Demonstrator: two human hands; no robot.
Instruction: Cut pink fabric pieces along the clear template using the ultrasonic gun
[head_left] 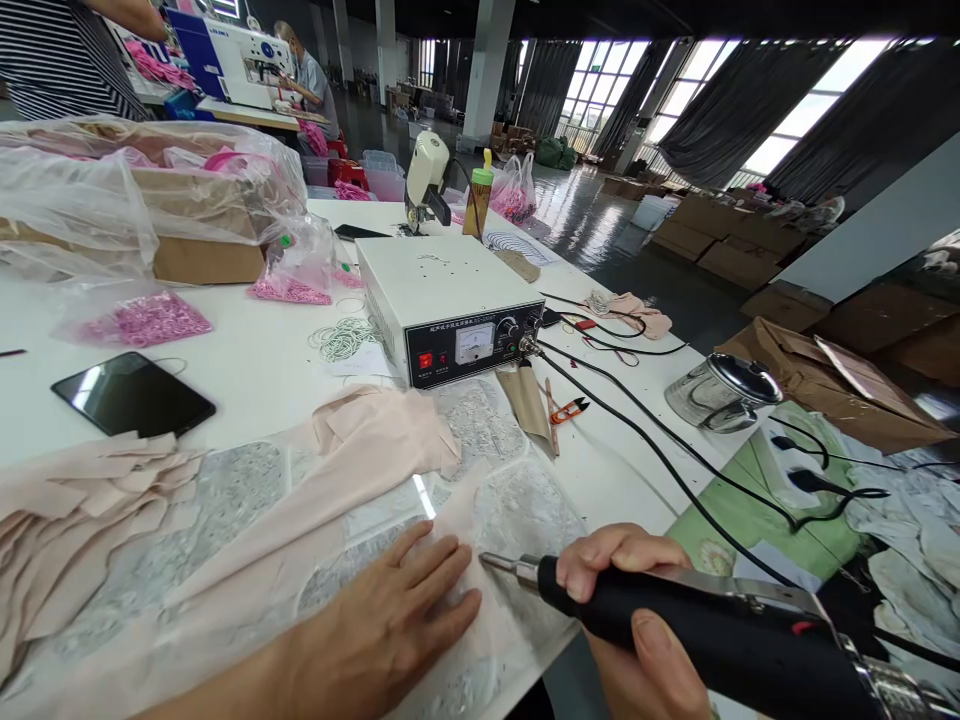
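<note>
My left hand [397, 610] lies flat on a thin pale-pink cloth [367, 480], fingers spread, over a clear sheet with stones or glitter patterns. Wrapped round a black handheld tool [712, 630] with a metal tip is my right hand [637, 600]. The tip is just right of my left fingertips, close to the cloth; whether it touches is unclear. Behind them a white control box [450, 290] with a black front panel, a dial and a lit red switch stands on the table. A stack of pink cloth pieces [75, 520] lies at the left.
A black phone [135, 393], bags of pink bits [146, 315] and a plastic-covered carton [202, 225] are at the left. Orange snips [570, 410] and a steel mug [721, 390] stand right of the box. Black cables cross the table's right side. Two people are at the back left.
</note>
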